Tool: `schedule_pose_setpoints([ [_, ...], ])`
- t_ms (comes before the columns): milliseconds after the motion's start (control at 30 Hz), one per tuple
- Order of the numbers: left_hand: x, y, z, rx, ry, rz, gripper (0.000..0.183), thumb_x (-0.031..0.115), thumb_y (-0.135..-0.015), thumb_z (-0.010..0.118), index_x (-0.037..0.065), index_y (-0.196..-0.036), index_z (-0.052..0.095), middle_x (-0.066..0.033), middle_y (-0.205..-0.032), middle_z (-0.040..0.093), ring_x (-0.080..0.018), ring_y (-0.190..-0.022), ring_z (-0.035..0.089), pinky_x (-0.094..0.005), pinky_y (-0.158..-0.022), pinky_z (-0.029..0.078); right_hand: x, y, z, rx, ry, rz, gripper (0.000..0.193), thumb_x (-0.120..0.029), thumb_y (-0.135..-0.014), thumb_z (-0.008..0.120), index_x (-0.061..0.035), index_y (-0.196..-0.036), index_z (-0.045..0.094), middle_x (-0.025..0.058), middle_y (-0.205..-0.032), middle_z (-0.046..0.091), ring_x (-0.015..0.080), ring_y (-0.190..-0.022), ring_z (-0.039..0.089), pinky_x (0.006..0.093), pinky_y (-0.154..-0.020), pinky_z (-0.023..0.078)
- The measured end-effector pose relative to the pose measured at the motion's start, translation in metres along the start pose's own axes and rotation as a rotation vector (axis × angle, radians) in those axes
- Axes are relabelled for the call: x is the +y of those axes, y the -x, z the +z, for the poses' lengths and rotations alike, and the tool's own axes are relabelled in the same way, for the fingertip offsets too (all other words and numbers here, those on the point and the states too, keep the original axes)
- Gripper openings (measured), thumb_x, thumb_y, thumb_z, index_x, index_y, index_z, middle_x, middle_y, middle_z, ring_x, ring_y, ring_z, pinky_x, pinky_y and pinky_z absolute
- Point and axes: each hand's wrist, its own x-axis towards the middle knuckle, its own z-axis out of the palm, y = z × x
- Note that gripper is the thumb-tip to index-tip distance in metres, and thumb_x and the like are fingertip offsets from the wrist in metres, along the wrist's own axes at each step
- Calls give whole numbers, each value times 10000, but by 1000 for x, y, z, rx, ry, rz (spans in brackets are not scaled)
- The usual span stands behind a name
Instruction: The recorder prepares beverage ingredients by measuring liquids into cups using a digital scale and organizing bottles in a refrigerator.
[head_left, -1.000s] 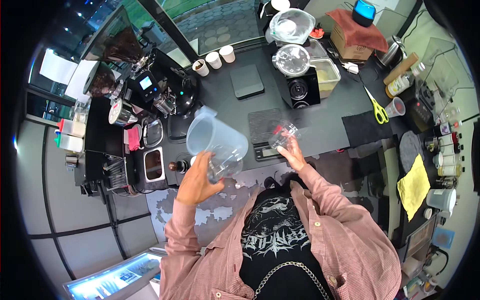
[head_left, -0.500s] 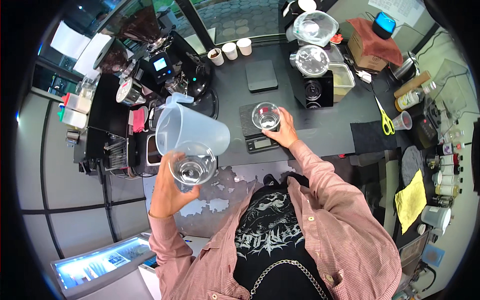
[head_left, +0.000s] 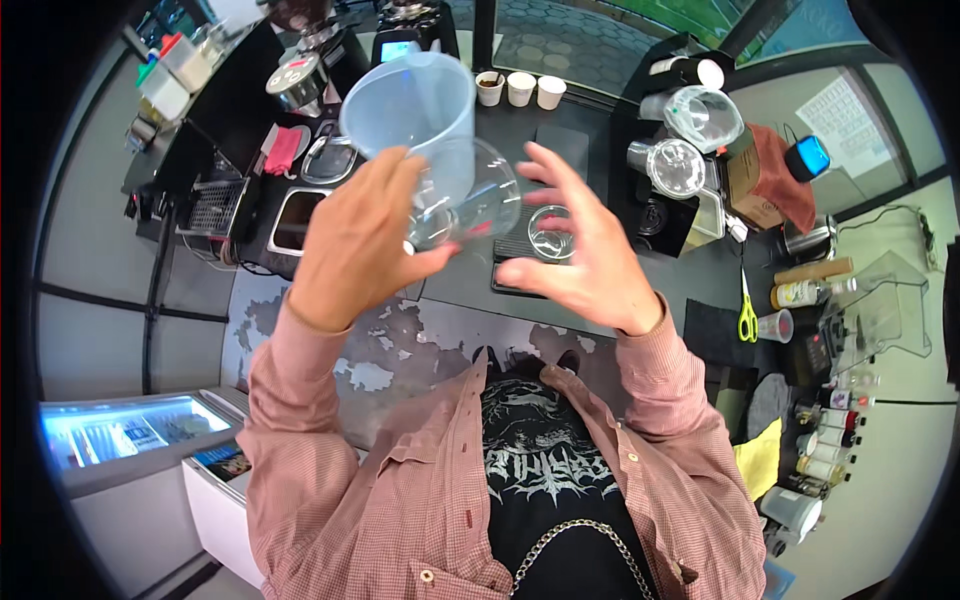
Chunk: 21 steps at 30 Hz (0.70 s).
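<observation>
My left hand (head_left: 360, 235) is closed round a clear plastic cup (head_left: 488, 195), which is tilted over and somewhat smeared by motion. To the right of that cup my right hand (head_left: 600, 250) is raised, fingers spread and thumb apart, with nothing in it. Seen between its thumb and fingers, another clear cup (head_left: 550, 240) stands upright on a dark scale (head_left: 512, 278), partly hidden by the hand. Just beyond my left hand is a large bluish translucent pitcher (head_left: 408, 115), its lower part covered by the hand and the tilted cup.
Three paper cups (head_left: 520, 90) line the far edge; the left one holds something dark. Coffee grinders (head_left: 300, 80) stand far left. A stack of clear lids (head_left: 676, 168) sits at the right, with yellow-handled scissors (head_left: 747, 318) and several bottles (head_left: 825, 440) beyond.
My right hand has let go of the cup on the scale and lifted toward me. My left hand has risen and moved right, tilting its cup. The view has shifted.
</observation>
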Motion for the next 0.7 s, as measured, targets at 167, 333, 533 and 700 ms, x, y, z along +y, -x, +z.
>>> schedule_pose_setpoints([
  [167,-7,-10,17,76,45,-44,673,297,-698,854,-22,-1208,553,-136,-1132,596,-336,-1006,643,-388,-818,540,-7,-38,21,26,50,103,1020,-457,-768,888,61,-1494,394,233,-1363,513,266,-1061,669,383,-851,576],
  [333,-19,12,29,167,23,-131,752,385,-683,888,-20,-1216,546,-140,-1166,597,-338,-1045,636,-393,-852,542,16,-67,26,-75,27,164,1003,-504,-771,869,57,-1478,432,230,-1338,545,251,-1054,669,360,-840,576],
  [533,-41,64,18,310,51,-301,623,331,-774,879,-32,-1197,602,-196,-1244,620,-385,-1072,631,-401,-912,519,108,-103,-4,-226,488,195,1063,-540,-692,885,47,-1468,458,289,-1338,510,327,-1115,644,405,-953,544],
  [700,-34,114,1,304,76,-495,546,262,-818,853,-22,-1209,599,-182,-1224,623,-361,-1073,632,-409,-910,516,187,-120,41,-493,860,331,1125,-605,-621,878,-44,-1496,448,251,-1430,476,407,-1353,495,523,-1101,431],
])
